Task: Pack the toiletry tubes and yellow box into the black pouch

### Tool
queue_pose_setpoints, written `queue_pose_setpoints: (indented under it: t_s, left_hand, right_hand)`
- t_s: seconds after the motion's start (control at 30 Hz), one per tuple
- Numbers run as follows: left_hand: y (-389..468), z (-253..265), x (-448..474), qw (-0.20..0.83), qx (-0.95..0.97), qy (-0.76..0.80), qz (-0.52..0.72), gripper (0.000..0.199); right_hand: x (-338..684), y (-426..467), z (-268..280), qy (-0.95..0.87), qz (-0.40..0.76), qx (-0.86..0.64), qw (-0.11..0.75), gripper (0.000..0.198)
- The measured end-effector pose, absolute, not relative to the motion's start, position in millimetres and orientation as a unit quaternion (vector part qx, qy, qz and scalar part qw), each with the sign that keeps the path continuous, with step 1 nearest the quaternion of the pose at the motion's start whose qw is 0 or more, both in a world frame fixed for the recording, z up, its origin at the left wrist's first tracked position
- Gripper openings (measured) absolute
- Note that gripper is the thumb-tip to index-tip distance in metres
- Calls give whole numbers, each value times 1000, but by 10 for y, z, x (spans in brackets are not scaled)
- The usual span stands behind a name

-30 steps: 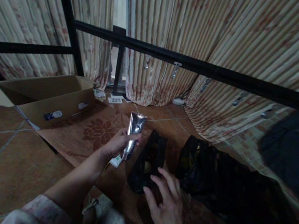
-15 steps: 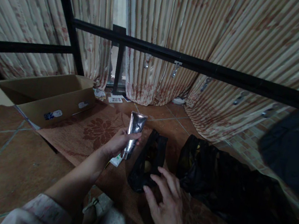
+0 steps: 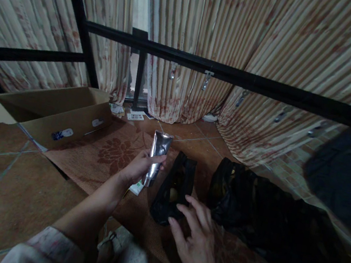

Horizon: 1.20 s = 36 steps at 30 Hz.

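Note:
My left hand (image 3: 140, 165) is closed around a shiny silver squeeze tube (image 3: 160, 145), its flat crimped end up and its cap end down. My right hand (image 3: 195, 237) has its fingers apart and slightly curled, with nothing in them. Its fingertips are at the near right edge of a small black pouch (image 3: 160, 208); whether they touch it I cannot tell. Inside the pouch's opening lies a pale rounded item (image 3: 172, 194), too dark to name. Below the tube, a small white and green packet (image 3: 136, 187) shows in part.
A large black bag (image 3: 260, 205) lies to the right. An open cardboard box (image 3: 74, 125) stands at the left on a reddish patterned mat (image 3: 87, 168). A black metal rail (image 3: 188, 57) crosses ahead, before striped curtains (image 3: 196, 13). Cards (image 3: 135, 116) lie on the tiles.

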State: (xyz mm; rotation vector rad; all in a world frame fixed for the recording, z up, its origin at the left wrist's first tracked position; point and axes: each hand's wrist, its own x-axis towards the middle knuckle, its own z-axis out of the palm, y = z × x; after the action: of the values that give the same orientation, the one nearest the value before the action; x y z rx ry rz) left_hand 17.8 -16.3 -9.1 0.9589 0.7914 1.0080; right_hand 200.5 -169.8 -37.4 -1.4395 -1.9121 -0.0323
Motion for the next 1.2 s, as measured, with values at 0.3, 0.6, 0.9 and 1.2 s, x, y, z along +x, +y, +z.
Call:
queue_pose_setpoints:
  t_s: [0.3,0.6,0.9,1.2]
  left_hand:
    - [-156,-106,186,712,414,350,446,32]
    - [-145,-113,197,723,398,354,441,33]
    - [-144,-116,196,724,394,356,440,32]
    - [-150,-109,205,729,386,357,438,30]
  right_hand:
    - [2002,-1700,-370,-745,-10,-562,359,24]
    - [2007,-1700,-386,-747,-9,-561,357,23]
    - [2007,-1705,-376,-746,-4,-561,359,24]
    - [2008,-1702,-385,-748,-2,-557,361,24]
